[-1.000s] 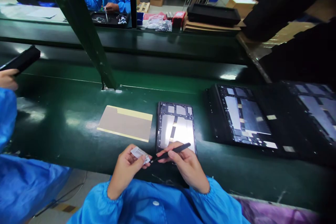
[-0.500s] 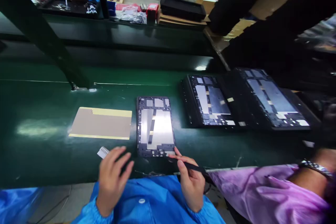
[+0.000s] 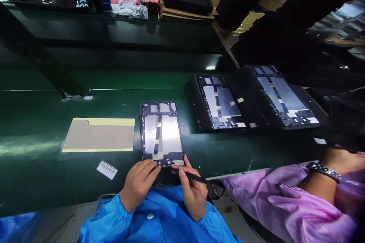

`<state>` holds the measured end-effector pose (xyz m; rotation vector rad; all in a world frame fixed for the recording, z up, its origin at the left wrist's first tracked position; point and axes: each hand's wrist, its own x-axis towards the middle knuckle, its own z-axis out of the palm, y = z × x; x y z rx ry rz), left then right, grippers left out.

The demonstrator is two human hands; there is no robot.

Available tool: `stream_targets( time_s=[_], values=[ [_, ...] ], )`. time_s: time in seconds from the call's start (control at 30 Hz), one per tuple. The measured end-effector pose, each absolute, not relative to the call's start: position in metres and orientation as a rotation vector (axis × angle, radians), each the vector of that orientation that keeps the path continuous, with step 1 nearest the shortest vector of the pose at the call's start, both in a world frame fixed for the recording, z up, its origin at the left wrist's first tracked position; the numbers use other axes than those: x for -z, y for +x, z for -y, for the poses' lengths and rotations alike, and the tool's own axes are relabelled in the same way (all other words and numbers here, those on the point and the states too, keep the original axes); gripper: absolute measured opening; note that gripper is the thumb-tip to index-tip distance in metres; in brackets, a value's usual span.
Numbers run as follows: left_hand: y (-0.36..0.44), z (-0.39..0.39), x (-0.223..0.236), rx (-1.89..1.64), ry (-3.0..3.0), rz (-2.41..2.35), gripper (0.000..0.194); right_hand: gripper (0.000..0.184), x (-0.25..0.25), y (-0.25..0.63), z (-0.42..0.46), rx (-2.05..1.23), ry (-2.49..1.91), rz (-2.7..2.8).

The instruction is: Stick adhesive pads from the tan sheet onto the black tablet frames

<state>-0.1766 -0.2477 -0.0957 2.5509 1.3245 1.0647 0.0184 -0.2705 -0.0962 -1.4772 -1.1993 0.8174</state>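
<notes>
An opened tablet body (image 3: 171, 133), with bare metal plates and a dark flex cable showing, lies flat on the green bench before me. My left hand (image 3: 139, 182) has its fingers closed together at the tablet's lower left edge, pressing on it. Slim black tweezers (image 3: 194, 176) are pinched in my right hand (image 3: 194, 193), their tip at the tablet's bottom edge. Left of the tablet lies a beige sheet with yellow borders (image 3: 99, 135). Below that sheet is a small white comb-edged label strip (image 3: 107, 170).
Two stacks of tablet bodies, a nearer stack (image 3: 222, 102) and a farther stack (image 3: 285, 97), stand to the right. A co-worker's purple sleeve (image 3: 285, 201) reaches in at the lower right. A dark post (image 3: 42, 57) rises at the left. Across the bench, another person handles small parts over a black tray.
My left hand has moved right, from above the white strip to the tablet's lower edge, and its fingers have closed. The tweezer tip has shifted slightly left along that edge. The view has shifted.
</notes>
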Motion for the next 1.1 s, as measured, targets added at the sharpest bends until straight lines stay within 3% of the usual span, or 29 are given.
stream_targets(
  time_s=[1.1],
  values=[
    [-0.1753, 0.2477, 0.0967, -1.016, 2.528, -1.329, 0.021, 0.013, 0.0976, 0.0212, 0.2694, -0.751, -1.478, 1.299]
  ],
)
